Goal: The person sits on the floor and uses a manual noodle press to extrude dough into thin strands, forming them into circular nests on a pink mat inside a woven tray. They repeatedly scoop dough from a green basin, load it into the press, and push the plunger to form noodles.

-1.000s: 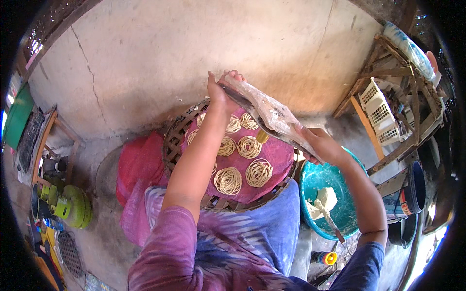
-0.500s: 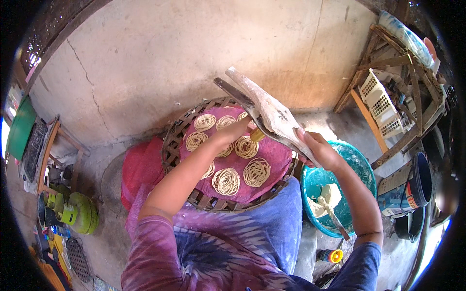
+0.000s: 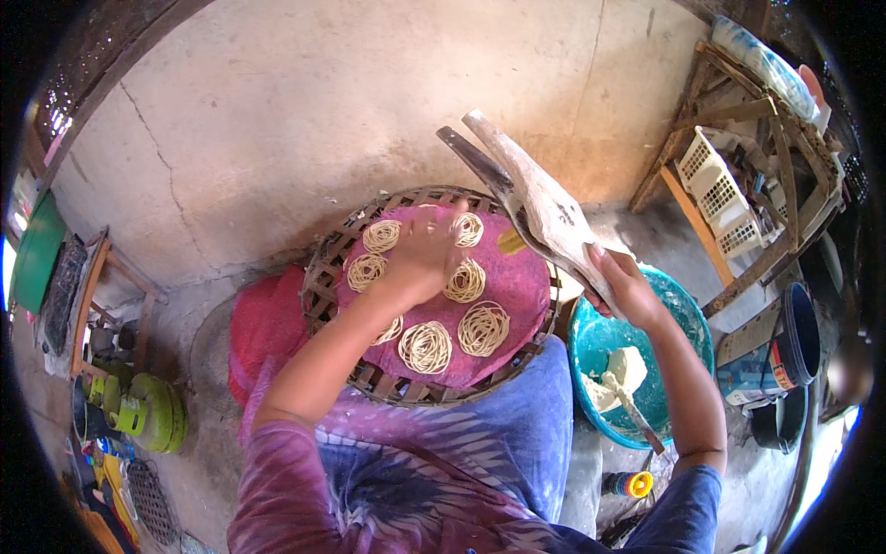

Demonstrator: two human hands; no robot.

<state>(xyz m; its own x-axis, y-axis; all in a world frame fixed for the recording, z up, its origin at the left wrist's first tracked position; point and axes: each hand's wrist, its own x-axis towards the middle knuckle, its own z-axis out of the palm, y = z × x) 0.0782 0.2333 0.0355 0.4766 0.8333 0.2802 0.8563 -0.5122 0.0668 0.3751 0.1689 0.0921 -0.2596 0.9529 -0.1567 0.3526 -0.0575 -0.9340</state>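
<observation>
My right hand (image 3: 629, 288) grips the lower end of a pale, worn wooden press (image 3: 546, 205), which has two long handles and a brass-coloured cylinder (image 3: 510, 242) on its underside. The press is tilted, its far ends toward the wall. Over the woven basket tray (image 3: 318, 291) my left hand (image 3: 423, 251) hovers, blurred by motion, fingers apart and nothing visible in it. Beneath it a pink cloth (image 3: 524, 319) carries several coiled nests of dough strands, such as the front nest (image 3: 425, 347); my left hand and forearm hide some of them.
At my right stands a turquoise basin (image 3: 580, 369) with a dough lump (image 3: 628, 367) and a stick (image 3: 635, 413). Farther right are a bucket (image 3: 798, 337) and a wooden rack with white baskets (image 3: 715, 194). Green gas cylinders (image 3: 157, 413) stand at left; a wall rises ahead.
My left hand has come away from the press's cylinder and moved left over the nests, its fingers spreading. The press has shifted slightly right in my right hand.
</observation>
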